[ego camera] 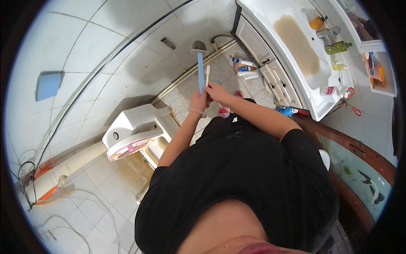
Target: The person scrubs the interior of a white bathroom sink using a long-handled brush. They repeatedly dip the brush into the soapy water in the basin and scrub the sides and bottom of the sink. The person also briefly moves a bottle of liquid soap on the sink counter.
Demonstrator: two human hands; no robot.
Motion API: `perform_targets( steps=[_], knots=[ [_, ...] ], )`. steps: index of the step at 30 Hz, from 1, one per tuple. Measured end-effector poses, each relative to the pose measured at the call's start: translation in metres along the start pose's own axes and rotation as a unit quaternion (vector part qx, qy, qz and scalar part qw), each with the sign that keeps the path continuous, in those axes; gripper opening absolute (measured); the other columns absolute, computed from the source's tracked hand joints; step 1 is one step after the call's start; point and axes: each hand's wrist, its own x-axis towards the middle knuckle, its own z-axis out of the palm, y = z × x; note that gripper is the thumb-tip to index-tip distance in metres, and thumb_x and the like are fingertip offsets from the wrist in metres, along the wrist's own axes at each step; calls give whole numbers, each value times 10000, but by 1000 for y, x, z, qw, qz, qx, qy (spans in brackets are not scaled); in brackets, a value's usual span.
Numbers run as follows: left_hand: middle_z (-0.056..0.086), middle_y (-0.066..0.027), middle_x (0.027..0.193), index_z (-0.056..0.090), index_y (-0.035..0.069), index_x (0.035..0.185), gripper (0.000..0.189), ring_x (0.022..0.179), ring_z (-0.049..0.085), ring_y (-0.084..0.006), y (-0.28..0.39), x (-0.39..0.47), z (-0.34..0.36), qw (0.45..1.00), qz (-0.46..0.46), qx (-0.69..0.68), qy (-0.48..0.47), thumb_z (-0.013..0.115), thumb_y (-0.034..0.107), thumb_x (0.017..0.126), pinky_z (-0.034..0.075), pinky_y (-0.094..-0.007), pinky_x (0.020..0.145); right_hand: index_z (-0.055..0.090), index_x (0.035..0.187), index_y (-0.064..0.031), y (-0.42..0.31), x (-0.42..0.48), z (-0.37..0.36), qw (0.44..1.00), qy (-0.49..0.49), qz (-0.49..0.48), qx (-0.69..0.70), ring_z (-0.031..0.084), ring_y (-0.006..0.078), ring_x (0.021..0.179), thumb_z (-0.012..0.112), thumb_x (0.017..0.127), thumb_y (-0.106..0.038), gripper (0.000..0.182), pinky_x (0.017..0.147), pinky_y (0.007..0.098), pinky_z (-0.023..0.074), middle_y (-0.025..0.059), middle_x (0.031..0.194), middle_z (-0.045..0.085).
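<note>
In the head view, my left hand point(199, 100) is closed round the handle of a blue toilet brush point(200, 68), held with its dark, rounded bristle head and pale collar pointing away from me. My right hand point(217, 92) meets the left one at the lower end of the handle, with its fingers bent round a slim white-handled brush point(207, 73). That smaller brush points the same way, just right of the blue handle. The fingers of both hands overlap, so the handle ends are hidden.
A white toilet point(127, 122) with raised lid stands on the left. On the right, a washbasin point(320, 70) holding murky water, with bottles on its rim, tops a cabinet point(253, 35). Bottles and packages point(245, 68) lie on the floor beside it. A glass-panelled door point(358, 168) is at lower right.
</note>
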Motion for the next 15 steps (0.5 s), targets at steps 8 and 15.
perform_targets(
  steps=[8, 15],
  knots=[
    [545, -99, 611, 466, 0, 762, 192, 419, 510, -148, 8, 27, 16, 998, 9, 65, 19, 424, 174, 831, 374, -250, 337, 459, 757, -40, -4, 73, -59, 975, 164, -25, 148, 431, 139, 438, 352, 851, -196, 211, 367, 288, 332, 32, 528, 423],
    [483, -38, 519, 475, 36, 729, 179, 354, 406, -99, -18, 42, -61, 947, -26, 307, 92, 461, 199, 800, 310, -232, 324, 429, 726, -79, -93, 187, -169, 908, 142, 23, 394, 266, 108, 407, 314, 880, -243, 254, 370, 256, 236, -14, 514, 299]
  ],
)
